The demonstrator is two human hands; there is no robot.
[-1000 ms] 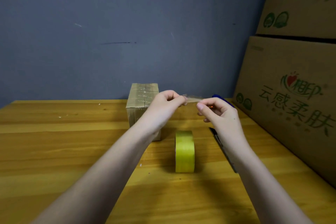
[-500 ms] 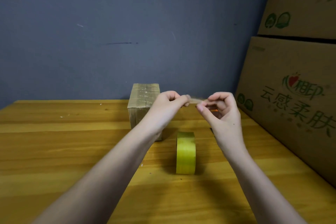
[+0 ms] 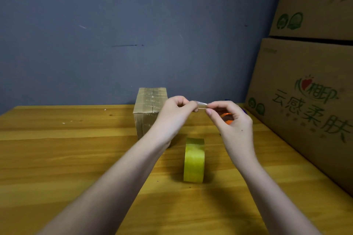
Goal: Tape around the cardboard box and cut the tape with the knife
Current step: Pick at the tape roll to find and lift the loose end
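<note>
Left hand [image 3: 176, 114]: raised above the desk, fingers curled, thumb and forefinger pinching one end of a small clear scrap of tape [image 3: 201, 105].
Right hand [image 3: 232, 120]: raised at the same height, thumb and forefinger pinching the other end of the scrap; the other fingers curl loosely over something orange in the palm, too hidden to tell what it is.
Tape scrap: short, crumpled, held between the two hands in the air, apart from the roll.
Box [image 3: 150, 109]: small, shut, standing on the desk [image 3: 66, 158] near the wall, just behind the left hand; tape strips show along its top.
Roll [image 3: 194, 160]: yellow, upright on its edge, on the desk below the hands and in front of the box, touched by neither hand.
Knife: I cannot tell where it lies.
Cartons [image 3: 305, 101]: two large printed ones stacked at the right edge of the desk.
Wall [image 3: 133, 25]: grey-blue, behind the desk.
</note>
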